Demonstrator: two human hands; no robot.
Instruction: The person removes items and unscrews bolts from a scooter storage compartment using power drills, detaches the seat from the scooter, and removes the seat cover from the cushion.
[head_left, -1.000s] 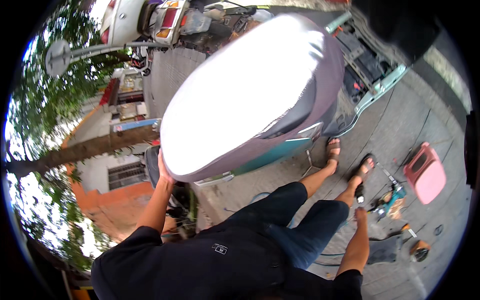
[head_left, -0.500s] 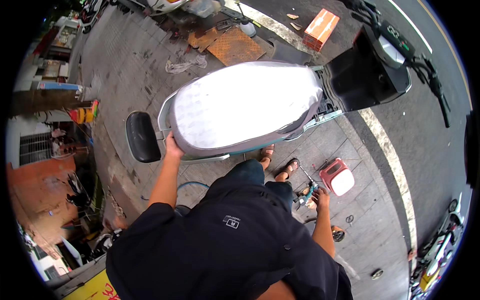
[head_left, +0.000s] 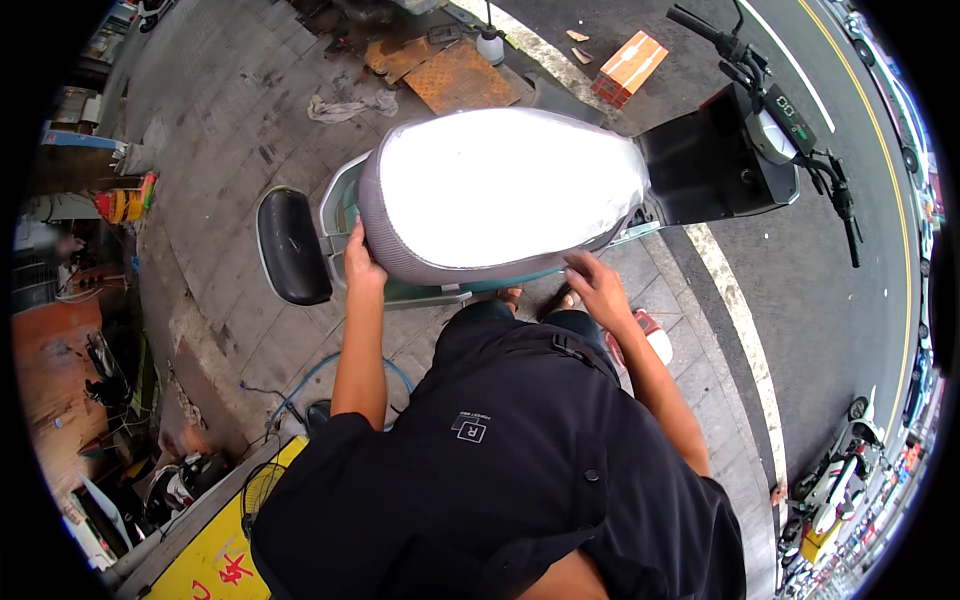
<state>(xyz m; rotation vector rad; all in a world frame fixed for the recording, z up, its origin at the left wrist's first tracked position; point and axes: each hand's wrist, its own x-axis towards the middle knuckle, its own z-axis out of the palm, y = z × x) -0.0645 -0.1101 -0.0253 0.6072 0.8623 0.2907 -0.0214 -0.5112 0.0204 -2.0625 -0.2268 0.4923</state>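
Note:
A scooter seat (head_left: 510, 190) with a shiny silver-white top and a grey mesh border lies across the middle. Its rear edge is gripped by my left hand (head_left: 362, 262), the fingers hooked along the border beside the teal body. Close to the seat's near side, toward the front, is my right hand (head_left: 600, 288). Its fingers are bent and apart, the fingertips at the lower border, with nothing visible in them. Behind the seat sits a black backrest pad (head_left: 292, 245). The scooter's handlebar (head_left: 790, 120) is at the far right. The seat's underside is hidden.
A red-and-white stool (head_left: 655, 340) stands beyond my right forearm. Brick-like orange blocks (head_left: 632, 65), a rusty plate (head_left: 460, 78) and a rag (head_left: 352, 106) lie on the far side. A blue hose (head_left: 310, 375) curves near my left elbow. The road runs along the right.
My right hand has moved up and left from beside the power tool to the seat's near side. More teal body shows behind the seat's rear edge, where my left hand stays. My view has shifted.

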